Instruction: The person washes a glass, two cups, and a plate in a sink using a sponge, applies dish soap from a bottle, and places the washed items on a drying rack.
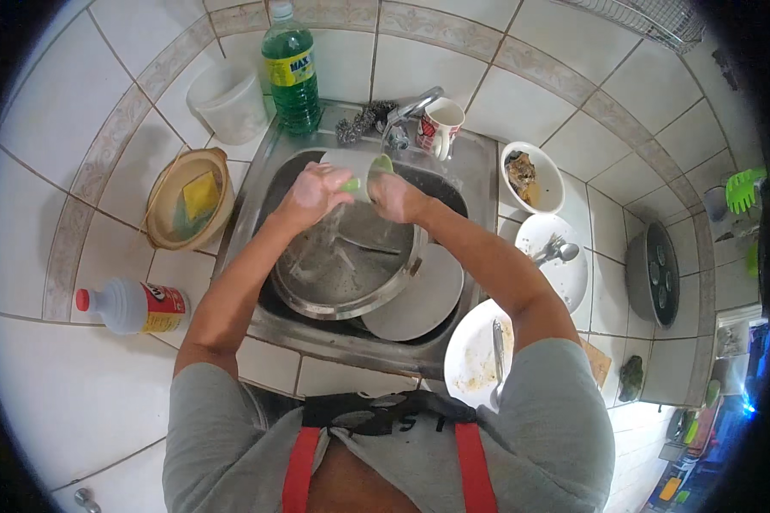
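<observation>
Both my hands are over the steel sink, just in front of the faucet (417,106). My left hand (317,192) closes round a light green object (350,185), perhaps a handle. In my right hand (394,193) is a green, rounded piece (380,168); whether the two green parts are one utensil cannot be told. A pale, blurred surface lies between the hands. Water runs down below them into a large metal basin (340,269) that holds water and a long utensil (375,246). A white plate (423,295) leans under the basin's right side.
Left stand a green liquid bottle (290,77), a plastic tub (229,106), a bowl with a yellow sponge (200,195) and a white bottle (131,306). Behind are steel scourers (359,123) and a mug (441,125). Right are a food bowl (552,186) and plates (568,288) with cutlery.
</observation>
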`<state>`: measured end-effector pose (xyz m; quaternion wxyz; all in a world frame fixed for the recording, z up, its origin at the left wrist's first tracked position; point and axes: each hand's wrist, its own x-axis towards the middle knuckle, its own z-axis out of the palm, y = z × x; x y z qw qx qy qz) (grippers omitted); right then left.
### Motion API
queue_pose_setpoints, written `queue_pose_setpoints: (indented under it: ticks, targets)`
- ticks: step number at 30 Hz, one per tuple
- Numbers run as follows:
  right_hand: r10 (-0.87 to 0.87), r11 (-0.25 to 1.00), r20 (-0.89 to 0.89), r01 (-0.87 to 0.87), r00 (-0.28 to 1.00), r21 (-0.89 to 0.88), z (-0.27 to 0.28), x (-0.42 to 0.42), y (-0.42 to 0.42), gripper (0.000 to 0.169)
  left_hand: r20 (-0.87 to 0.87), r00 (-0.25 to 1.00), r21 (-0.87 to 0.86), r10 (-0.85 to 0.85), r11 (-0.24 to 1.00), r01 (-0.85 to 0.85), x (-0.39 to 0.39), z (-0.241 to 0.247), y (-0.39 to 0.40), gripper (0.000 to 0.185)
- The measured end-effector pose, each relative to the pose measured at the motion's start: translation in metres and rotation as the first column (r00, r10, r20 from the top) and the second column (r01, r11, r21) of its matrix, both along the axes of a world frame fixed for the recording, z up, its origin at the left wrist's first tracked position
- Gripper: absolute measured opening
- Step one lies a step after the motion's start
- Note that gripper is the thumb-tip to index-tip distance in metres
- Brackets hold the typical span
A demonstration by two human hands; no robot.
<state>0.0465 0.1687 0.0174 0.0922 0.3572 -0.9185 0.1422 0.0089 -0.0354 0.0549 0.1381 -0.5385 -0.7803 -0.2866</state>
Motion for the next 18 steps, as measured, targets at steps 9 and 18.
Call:
queue_pose_setpoints:
  ticks: [9, 18]
  targets:
    - [-0.186, 0.976, -0.357, 0.129, 0.916, -0.178, 0.088, 0.023, -0.003, 0.043, 0.560, 0.828, 0.003, 0.019, 1.000, -0.025, -0.007, -0.003, -0.006, 0.044]
    - [-0.434, 0.836, 0.415, 0.529, 0.800, -0.145, 0.035, 0.004, 0.000, 0.036, -0.191, 0.979, -0.017, -0.072, 0.997, 0.070, 0.011, 0.011, -0.010, 0.031]
